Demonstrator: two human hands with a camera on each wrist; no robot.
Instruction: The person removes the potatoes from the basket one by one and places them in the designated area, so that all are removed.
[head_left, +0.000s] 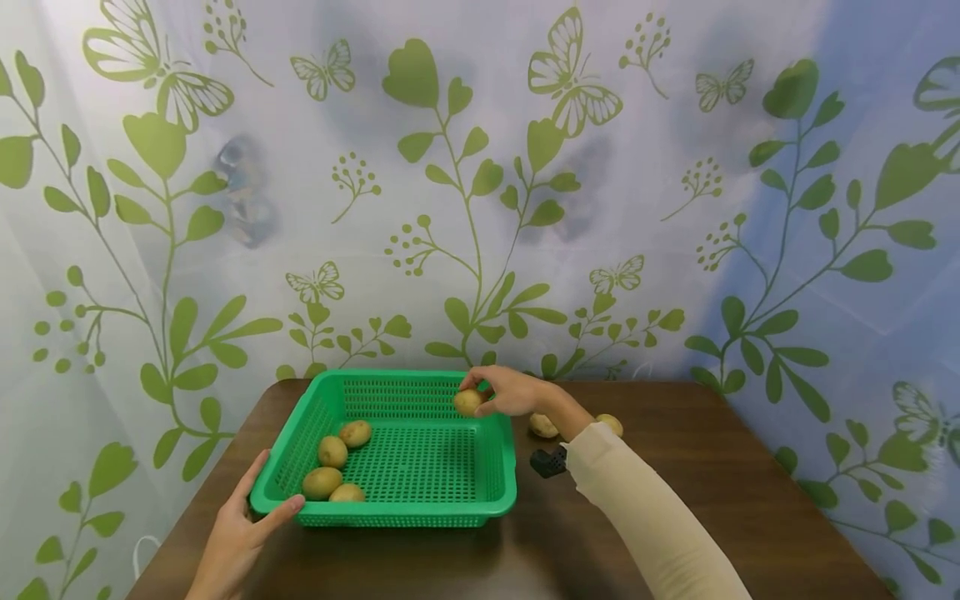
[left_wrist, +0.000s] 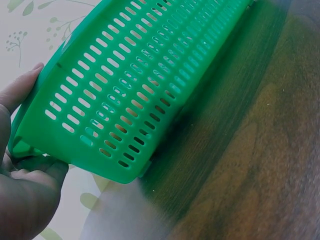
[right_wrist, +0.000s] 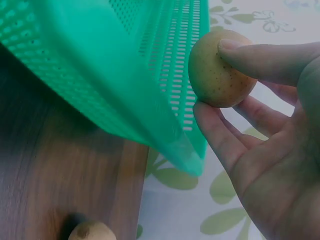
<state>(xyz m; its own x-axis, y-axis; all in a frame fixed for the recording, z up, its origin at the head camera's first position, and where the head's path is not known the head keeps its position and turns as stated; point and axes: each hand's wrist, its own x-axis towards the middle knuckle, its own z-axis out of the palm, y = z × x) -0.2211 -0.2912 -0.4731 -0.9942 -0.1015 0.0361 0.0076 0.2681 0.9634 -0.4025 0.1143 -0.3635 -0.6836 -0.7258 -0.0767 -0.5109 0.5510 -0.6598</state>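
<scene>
While left hand [head_left: 237, 532] grips basket [head_left: 405, 508] at eight o'clock, right hand [head_left: 514, 392] pinches potato [head_left: 467, 403] at two. Only right-wrist view shows it speckled.

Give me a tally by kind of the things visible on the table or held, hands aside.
Potatoes: 7 visible (4 in the basket, 1 in the right hand, 2 on the table)
Basket: 1
Black object, kind unclear: 1
Total: 9
</scene>
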